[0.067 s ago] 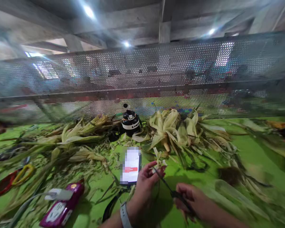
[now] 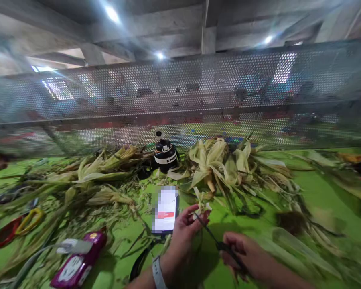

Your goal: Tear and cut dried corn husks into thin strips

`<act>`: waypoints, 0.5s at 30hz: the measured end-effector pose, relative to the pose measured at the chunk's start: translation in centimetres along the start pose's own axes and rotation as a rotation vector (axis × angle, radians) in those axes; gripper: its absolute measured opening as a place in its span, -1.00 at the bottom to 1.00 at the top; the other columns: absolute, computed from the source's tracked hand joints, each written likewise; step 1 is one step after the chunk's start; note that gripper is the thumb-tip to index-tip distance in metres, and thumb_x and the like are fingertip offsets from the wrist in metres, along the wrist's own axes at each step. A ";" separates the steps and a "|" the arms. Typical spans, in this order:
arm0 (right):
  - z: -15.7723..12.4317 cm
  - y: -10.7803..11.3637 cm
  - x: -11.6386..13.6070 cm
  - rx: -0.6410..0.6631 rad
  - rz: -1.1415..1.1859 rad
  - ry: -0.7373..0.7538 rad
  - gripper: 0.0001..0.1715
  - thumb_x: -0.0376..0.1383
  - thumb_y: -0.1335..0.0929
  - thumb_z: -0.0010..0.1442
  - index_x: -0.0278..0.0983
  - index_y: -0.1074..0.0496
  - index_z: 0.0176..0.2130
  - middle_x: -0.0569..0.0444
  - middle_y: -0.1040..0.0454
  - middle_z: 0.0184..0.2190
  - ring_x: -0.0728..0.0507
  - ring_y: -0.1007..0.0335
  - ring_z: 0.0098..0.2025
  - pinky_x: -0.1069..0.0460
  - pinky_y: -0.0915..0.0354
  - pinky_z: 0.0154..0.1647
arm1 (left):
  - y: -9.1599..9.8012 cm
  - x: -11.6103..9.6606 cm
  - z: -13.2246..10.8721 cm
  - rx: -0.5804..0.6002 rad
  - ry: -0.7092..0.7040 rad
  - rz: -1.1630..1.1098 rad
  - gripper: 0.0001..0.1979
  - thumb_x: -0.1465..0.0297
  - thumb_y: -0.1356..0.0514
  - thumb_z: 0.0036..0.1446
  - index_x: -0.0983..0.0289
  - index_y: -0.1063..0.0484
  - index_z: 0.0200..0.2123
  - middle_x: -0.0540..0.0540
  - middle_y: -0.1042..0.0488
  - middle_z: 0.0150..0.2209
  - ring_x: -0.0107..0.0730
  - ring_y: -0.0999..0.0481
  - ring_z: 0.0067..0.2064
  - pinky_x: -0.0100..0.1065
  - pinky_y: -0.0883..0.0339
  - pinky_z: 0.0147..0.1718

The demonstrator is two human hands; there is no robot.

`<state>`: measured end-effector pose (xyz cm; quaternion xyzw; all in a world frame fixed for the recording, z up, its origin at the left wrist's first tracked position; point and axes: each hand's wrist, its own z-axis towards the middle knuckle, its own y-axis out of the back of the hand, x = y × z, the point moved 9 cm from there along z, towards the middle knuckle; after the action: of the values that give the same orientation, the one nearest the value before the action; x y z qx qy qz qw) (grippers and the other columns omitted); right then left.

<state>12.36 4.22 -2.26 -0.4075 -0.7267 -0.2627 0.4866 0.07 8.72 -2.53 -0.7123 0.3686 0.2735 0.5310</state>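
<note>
My left hand [image 2: 183,237] is closed in a pinch on a small piece of corn husk [image 2: 202,205] just right of a phone. My right hand [image 2: 246,255] grips black scissors [image 2: 212,235], whose blades point up-left and reach the husk piece at my left fingertips. A grey watch band sits on my left wrist. Both hands hover low over the green table [image 2: 315,188], near its front edge.
A phone [image 2: 166,209] lies flat by my left hand. Corn husks [image 2: 216,160] and stalks are piled across the table. A black bottle [image 2: 166,155] stands at the back. A magenta power strip [image 2: 78,265] lies front left. Perforated metal screen [image 2: 180,100] closes the far side.
</note>
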 end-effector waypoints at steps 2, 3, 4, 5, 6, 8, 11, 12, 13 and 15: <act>-0.1 0.1 0.0 0.000 -0.001 0.003 -0.39 0.13 -0.43 -0.10 -0.25 -0.12 -0.50 0.30 -0.18 -0.64 0.14 -0.04 -0.67 0.21 0.01 -0.70 | 0.0 0.1 0.2 0.006 0.001 0.002 -0.48 0.36 -0.51 -0.40 0.31 -0.45 -0.29 0.13 -0.63 -0.38 -0.32 -0.59 -0.31 -0.34 -0.42 -0.25; -0.1 0.2 0.0 0.001 -0.005 0.010 -0.41 0.12 -0.43 -0.08 -0.25 -0.13 -0.49 0.30 -0.19 -0.63 0.14 -0.05 -0.66 0.21 0.00 -0.69 | 0.0 0.1 0.3 0.009 0.000 0.002 -0.49 0.36 -0.51 -0.40 0.30 -0.45 -0.30 0.13 -0.63 -0.38 -0.31 -0.59 -0.30 -0.33 -0.42 -0.24; -0.1 0.3 0.0 0.001 -0.014 0.015 -0.43 0.10 -0.43 -0.07 -0.25 -0.14 -0.48 0.29 -0.19 -0.63 0.13 -0.07 -0.66 0.21 -0.01 -0.69 | -0.1 0.3 0.4 0.013 0.001 0.007 -0.50 0.36 -0.51 -0.41 0.30 -0.46 -0.31 0.13 -0.63 -0.38 -0.30 -0.59 -0.30 -0.33 -0.43 -0.25; -0.1 0.3 -0.1 -0.001 -0.028 0.015 -0.45 0.08 -0.43 -0.05 -0.25 -0.15 -0.48 0.29 -0.20 -0.64 0.12 -0.09 -0.66 0.21 -0.02 -0.68 | -0.1 0.4 0.5 0.019 0.003 0.012 -0.51 0.37 -0.51 -0.41 0.30 -0.47 -0.32 0.13 -0.62 -0.38 -0.29 -0.59 -0.30 -0.33 -0.43 -0.25; -0.1 0.4 -0.3 -0.004 -0.042 0.011 -0.47 0.06 -0.43 -0.05 -0.25 -0.15 -0.48 0.30 -0.19 -0.64 0.12 -0.10 -0.66 0.21 -0.03 -0.68 | -0.3 0.5 0.6 0.027 0.003 0.017 -0.51 0.37 -0.52 -0.42 0.30 -0.48 -0.33 0.12 -0.62 -0.39 -0.29 -0.59 -0.30 -0.33 -0.43 -0.25; -0.2 0.4 -0.5 -0.010 -0.062 0.000 -0.51 -0.01 -0.45 -0.05 -0.25 -0.16 -0.49 0.31 -0.18 -0.67 0.11 -0.08 -0.67 0.20 -0.04 -0.68 | -0.6 0.5 0.6 0.035 -0.006 0.021 -0.52 0.37 -0.51 -0.42 0.29 -0.49 -0.33 0.10 -0.61 -0.41 -0.30 -0.59 -0.30 -0.35 -0.42 -0.28; -0.8 0.2 0.0 0.022 -0.072 0.000 -0.54 -0.13 -0.50 -0.12 -0.26 -0.18 -0.52 0.30 -0.21 -0.66 0.11 -0.07 -0.64 0.22 -0.04 -0.67 | -0.5 -0.7 -0.1 0.014 -0.034 0.034 -0.57 0.35 -0.51 -0.40 0.28 -0.49 -0.38 0.05 -0.59 -0.44 -0.32 -0.58 -0.33 -0.39 -0.42 -0.33; -1.0 0.1 0.3 0.037 -0.064 0.006 -0.54 -0.16 -0.51 -0.15 -0.26 -0.18 -0.52 0.29 -0.23 -0.65 0.11 -0.08 -0.62 0.22 -0.04 -0.66 | -0.2 -1.6 -0.4 0.024 -0.056 0.035 -0.60 0.33 -0.50 -0.35 0.27 -0.49 -0.37 0.06 -0.59 -0.40 -0.31 -0.58 -0.30 -0.38 -0.42 -0.32; -1.2 0.1 0.7 0.048 -0.051 0.015 -0.54 -0.18 -0.52 -0.17 -0.27 -0.18 -0.53 0.28 -0.24 -0.64 0.11 -0.10 -0.61 0.22 -0.04 -0.66 | 0.7 -2.8 -0.5 -0.003 -0.110 0.017 -0.58 0.30 -0.49 -0.35 0.25 -0.49 -0.35 0.04 -0.59 -0.37 -0.30 -0.57 -0.31 -0.38 -0.43 -0.35; -1.5 0.4 1.4 0.045 -0.004 0.037 -0.52 -0.15 -0.52 -0.17 -0.27 -0.18 -0.54 0.27 -0.25 -0.64 0.12 -0.10 -0.62 0.22 -0.05 -0.66 | 3.6 -5.5 -0.1 -0.094 -0.265 0.027 -0.60 0.28 -0.46 -0.24 0.19 -0.48 -0.26 0.02 -0.58 -0.31 -0.31 -0.56 -0.30 -0.38 -0.43 -0.36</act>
<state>13.13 3.74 -0.44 -0.3901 -0.7242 -0.2546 0.5085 -6.07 9.28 -0.24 -0.6891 0.2917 0.3891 0.5373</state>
